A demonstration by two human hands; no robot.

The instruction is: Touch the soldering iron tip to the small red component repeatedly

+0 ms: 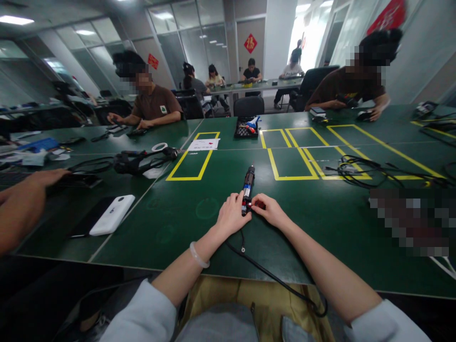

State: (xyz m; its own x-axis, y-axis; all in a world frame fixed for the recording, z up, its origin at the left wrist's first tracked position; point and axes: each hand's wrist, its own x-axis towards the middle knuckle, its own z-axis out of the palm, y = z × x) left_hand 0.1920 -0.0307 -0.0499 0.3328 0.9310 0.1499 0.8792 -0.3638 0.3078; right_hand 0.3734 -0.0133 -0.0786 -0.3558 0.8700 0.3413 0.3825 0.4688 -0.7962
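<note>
A black corded electric screwdriver lies on the green table, tip pointing away from me. Its housing looks open, with a silver and blue cylinder and small red parts showing. My left hand grips the tool's lower body from the left, fingers closed on it. On the other side, my right hand has thumb and forefinger pinched at the red part; anything between those fingertips is too small to make out. A black cable with a small ring terminal beside it runs from the tool over the table edge.
Yellow tape rectangles mark the table ahead. A black tray of small parts stands beyond. Left are a white power bank, black gear and a neighbour's hand. Loose cables lie right. Two people sit opposite.
</note>
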